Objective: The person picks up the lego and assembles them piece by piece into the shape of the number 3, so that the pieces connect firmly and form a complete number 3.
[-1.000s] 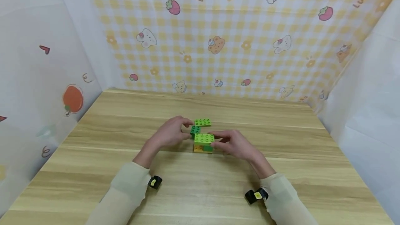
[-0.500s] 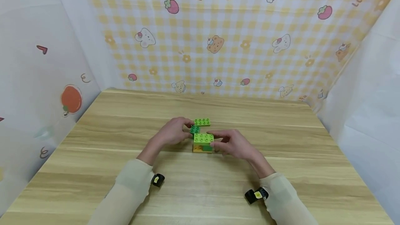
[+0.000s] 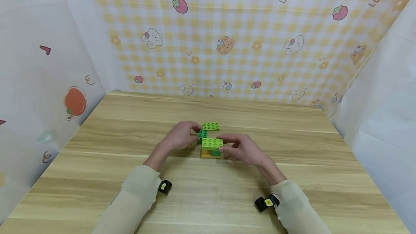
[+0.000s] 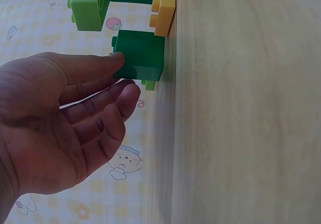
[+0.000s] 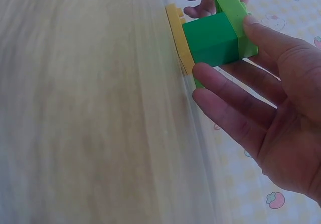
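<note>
Near the middle of the table, my right hand [image 3: 243,149] pinches the right end of a light green brick [image 3: 212,143] between thumb and fingers. That brick tops a small stack, with a dark green brick [image 5: 210,39] under its right end and a thin yellow-orange plate [image 5: 179,38] at the bottom. A gap shows under its left end. Just behind and left of the stack, a separate dark green brick [image 4: 140,54] stands upright on the table. My left hand [image 3: 180,135] pinches it, thumb [image 4: 95,68] on the near side; the far fingertips are partly hidden.
A flat light green brick [image 3: 211,126] lies behind the dark green one. The wooden table [image 3: 208,194] reaches back to a patterned cloth [image 3: 208,46], with pale sheets on either side.
My left hand has shifted slightly right, its thumb nearer the loose dark green brick. This brick now sits straighter. The right hand and the stack stay in place.
</note>
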A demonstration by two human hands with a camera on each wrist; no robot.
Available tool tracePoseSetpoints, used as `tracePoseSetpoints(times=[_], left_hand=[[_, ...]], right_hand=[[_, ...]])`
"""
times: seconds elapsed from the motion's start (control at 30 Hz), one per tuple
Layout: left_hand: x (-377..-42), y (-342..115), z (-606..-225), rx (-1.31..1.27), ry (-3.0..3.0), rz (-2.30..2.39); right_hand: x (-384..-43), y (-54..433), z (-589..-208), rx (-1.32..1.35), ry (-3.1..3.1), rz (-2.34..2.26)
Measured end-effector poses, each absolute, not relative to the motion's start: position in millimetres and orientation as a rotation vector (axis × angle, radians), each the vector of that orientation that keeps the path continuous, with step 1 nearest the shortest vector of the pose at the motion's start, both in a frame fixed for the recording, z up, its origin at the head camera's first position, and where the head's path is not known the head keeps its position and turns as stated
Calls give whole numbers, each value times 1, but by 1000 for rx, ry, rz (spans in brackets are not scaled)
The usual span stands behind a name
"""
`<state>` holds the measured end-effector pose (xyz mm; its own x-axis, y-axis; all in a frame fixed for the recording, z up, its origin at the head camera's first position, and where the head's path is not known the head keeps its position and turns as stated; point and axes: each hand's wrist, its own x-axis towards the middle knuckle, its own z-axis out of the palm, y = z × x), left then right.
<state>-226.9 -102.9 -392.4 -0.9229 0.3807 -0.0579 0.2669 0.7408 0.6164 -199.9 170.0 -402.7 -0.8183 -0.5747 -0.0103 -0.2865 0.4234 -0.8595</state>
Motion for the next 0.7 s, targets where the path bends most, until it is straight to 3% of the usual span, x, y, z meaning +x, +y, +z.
tracePoseSetpoints(times=[0.7], left_hand=[[-224,-108,-389,476,2738,971]], right_hand=[[-198,166,-404,-723,2367,-1418]])
